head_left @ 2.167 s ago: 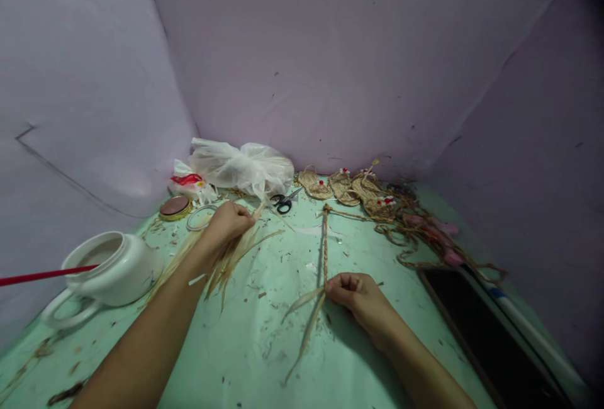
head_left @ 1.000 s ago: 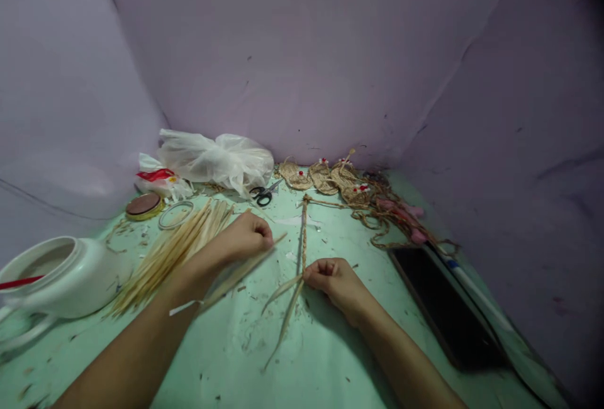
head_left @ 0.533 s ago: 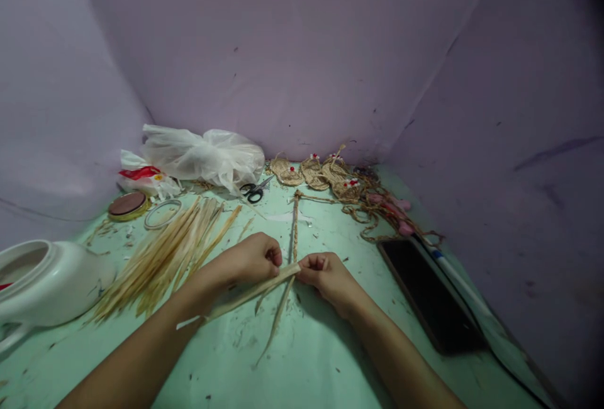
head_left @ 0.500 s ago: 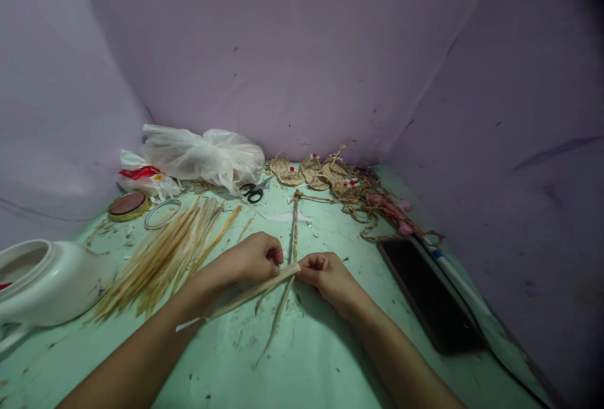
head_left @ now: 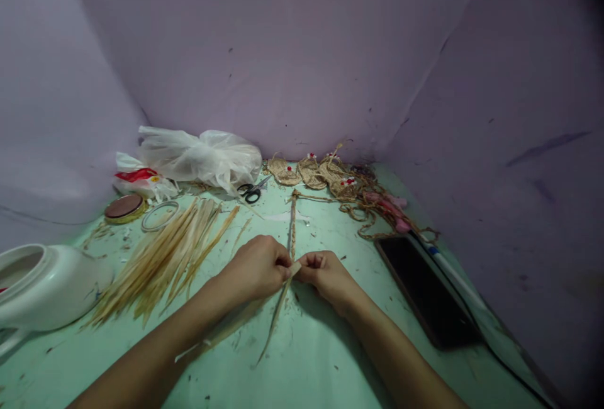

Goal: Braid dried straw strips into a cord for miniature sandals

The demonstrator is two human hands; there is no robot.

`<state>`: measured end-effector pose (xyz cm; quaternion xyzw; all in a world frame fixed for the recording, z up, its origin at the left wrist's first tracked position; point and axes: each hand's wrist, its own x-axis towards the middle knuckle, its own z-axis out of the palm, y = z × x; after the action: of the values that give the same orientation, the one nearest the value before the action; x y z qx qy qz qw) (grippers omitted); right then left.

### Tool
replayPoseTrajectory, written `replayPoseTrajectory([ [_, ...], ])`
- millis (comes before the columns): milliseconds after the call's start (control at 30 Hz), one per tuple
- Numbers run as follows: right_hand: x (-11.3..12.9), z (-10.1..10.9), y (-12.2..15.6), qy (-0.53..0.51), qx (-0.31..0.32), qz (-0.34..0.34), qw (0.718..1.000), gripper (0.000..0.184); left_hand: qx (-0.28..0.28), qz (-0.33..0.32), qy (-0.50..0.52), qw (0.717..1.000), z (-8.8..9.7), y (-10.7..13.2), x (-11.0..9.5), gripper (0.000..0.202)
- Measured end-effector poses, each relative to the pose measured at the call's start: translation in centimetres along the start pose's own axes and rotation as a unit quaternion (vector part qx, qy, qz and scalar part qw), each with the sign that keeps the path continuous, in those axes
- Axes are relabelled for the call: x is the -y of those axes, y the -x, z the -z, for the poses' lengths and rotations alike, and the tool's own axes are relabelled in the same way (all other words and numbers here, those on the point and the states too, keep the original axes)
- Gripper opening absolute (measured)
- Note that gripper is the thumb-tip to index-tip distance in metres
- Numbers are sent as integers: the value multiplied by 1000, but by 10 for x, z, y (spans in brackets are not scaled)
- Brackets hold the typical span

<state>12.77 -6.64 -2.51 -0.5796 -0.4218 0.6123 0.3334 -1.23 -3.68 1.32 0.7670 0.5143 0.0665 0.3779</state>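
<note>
A thin braided cord (head_left: 293, 226) of dried plant fibre runs from a knot at the back down to my hands. My left hand (head_left: 264, 264) is closed, its thumb and fingers pinching a pale flat fibre strip (head_left: 295, 268) near the cord's lower end. From the other side my right hand (head_left: 325, 275) pinches the cord's end where the strip meets it. Below the hands a loose strand (head_left: 274, 321) trails on the green surface. The strip's tail passes partly behind my left forearm.
A bundle of dried strips (head_left: 174, 258) lies at left, near a white pot (head_left: 56, 289), a round tin (head_left: 125, 207) and a tape ring (head_left: 160, 215). Behind are a plastic bag (head_left: 198, 157), scissors (head_left: 252, 192) and woven pieces (head_left: 311, 173). A phone (head_left: 427, 289) lies at right.
My left hand has moved right and closed on the pale strip beside my right hand. The strip's tail has dropped lower behind my left forearm. My right hand stays almost in place.
</note>
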Motion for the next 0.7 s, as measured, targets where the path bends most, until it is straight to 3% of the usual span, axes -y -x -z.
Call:
replayPoseTrajectory([
  [100,0,0,0,-4,-1,0,1000,12,48,-34,46,997,2,-1,3,15],
  [267,1,-1,0,2,-4,-7,1000,7,173,7,172,970,13,-7,20,13],
  [567,0,1,0,1,0,-7,1000,8,89,10,139,986,2,-19,34,13],
  [700,-1,1,-1,-8,4,4,1000,9,113,-4,116,987,3,-14,28,16],
])
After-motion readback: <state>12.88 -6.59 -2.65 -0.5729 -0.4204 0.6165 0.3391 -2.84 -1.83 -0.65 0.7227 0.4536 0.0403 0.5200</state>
